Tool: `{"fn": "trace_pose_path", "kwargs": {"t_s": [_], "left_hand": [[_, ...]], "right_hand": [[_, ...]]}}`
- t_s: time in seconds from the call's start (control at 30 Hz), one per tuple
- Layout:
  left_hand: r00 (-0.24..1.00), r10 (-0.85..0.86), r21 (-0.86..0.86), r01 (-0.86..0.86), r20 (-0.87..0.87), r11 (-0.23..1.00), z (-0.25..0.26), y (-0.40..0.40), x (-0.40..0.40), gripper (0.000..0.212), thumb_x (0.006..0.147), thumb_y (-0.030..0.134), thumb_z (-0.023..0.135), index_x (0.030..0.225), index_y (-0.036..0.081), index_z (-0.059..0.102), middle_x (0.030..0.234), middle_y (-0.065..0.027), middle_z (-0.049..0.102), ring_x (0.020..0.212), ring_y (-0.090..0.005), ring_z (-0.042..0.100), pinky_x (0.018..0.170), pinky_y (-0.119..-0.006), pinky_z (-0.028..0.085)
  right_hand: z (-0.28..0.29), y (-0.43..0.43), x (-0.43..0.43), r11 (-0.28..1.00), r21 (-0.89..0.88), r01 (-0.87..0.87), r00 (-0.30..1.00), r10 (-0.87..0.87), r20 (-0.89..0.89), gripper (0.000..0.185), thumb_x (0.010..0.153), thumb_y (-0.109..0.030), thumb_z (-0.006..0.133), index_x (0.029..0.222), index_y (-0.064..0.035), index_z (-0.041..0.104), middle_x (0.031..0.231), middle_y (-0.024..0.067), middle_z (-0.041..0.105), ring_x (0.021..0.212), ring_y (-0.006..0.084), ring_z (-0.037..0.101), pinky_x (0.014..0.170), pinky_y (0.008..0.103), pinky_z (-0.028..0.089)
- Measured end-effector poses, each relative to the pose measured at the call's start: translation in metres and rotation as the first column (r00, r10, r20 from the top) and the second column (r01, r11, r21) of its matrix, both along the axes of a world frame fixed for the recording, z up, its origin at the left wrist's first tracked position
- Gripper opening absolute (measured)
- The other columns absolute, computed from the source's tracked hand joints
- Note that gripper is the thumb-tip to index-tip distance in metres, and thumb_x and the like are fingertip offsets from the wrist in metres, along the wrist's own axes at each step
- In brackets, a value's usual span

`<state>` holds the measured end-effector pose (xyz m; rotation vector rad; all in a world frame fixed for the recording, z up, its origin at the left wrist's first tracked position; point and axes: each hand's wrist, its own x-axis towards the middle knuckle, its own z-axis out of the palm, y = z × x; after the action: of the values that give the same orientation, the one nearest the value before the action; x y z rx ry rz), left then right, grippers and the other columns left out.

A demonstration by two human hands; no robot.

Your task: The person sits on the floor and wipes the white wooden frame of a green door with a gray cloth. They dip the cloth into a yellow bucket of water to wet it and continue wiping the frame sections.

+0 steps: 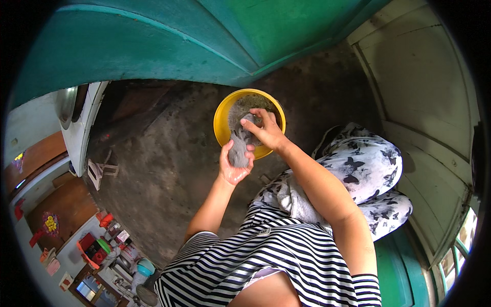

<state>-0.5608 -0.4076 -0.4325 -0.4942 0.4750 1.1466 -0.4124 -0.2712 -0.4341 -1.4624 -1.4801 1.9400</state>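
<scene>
A bunched, wet-looking grey cloth (239, 152) lies across my left hand (232, 170), whose fingers curl around its lower end. My left palm glistens and bears some white suds. With thumb and fingers my right hand (266, 130) grips the cloth's upper part. Both hands are over the near side of a yellow bucket (221, 122), which stands on the floor. Inside it is cloudy grey liquid (251, 103) with foam on its surface. My right hand hides part of the bucket's contents, and the cloth's exact shape cannot be made out.
A green wooden panel (161, 50) rises beyond the bucket; a pale panelled door or wall (418, 84) stands to the right. On the dark floor (168, 169) at left is a small stool (100, 171). A light towel (301, 197) rests on my lap. Household goods (115, 249) crowd the lower left.
</scene>
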Motion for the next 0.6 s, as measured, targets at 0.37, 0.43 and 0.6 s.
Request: {"fn": "trace_pose_path", "kwargs": {"t_s": [0.37, 0.43, 0.6], "left_hand": [[0.952, -0.194, 0.174, 0.155, 0.237, 0.972, 0.025, 0.0, 0.026, 0.092, 0.079, 0.065, 0.077, 0.14, 0.004, 0.043, 0.107, -0.0031, 0.053, 0.086, -0.0156, 0.06, 0.103, -0.06, 0.049], [0.96, -0.189, 0.227, 0.141, 0.206, 0.963, 0.039, 0.007, 0.03, 0.09, 0.078, 0.057, 0.082, 0.14, 0.006, 0.043, 0.106, -0.0017, 0.051, 0.092, -0.0153, 0.058, 0.11, -0.067, 0.041], [0.941, -0.338, 0.14, 0.338, -0.025, 0.931, 0.06, 0.013, 0.015, 0.063, 0.085, 0.027, 0.083, 0.134, 0.009, 0.048, 0.106, -0.0027, 0.049, 0.095, -0.0148, 0.053, 0.096, -0.052, 0.055]], "right_hand": [[0.039, 0.008, 0.006, 0.802, -0.53, -0.275, 0.798, -0.117, -0.591, 0.054, 0.095, -0.022, 0.064, 0.143, -0.0038, 0.048, 0.127, 0.0098, 0.068, 0.106, 0.0216, 0.068, 0.092, 0.036, 0.056], [0.048, 0.008, 0.003, 0.763, -0.586, -0.274, 0.741, -0.221, -0.634, 0.052, 0.097, -0.011, 0.057, 0.148, -0.0093, 0.046, 0.114, 0.0127, 0.071, 0.092, 0.0214, 0.069, 0.084, 0.0342, 0.058], [0.056, 0.013, -0.005, 0.816, -0.51, -0.272, 0.836, -0.062, -0.545, 0.03, 0.099, -0.026, 0.065, 0.123, -0.008, 0.066, 0.091, 0.0075, 0.068, 0.076, 0.019, 0.068, 0.073, 0.0322, 0.057]]}}
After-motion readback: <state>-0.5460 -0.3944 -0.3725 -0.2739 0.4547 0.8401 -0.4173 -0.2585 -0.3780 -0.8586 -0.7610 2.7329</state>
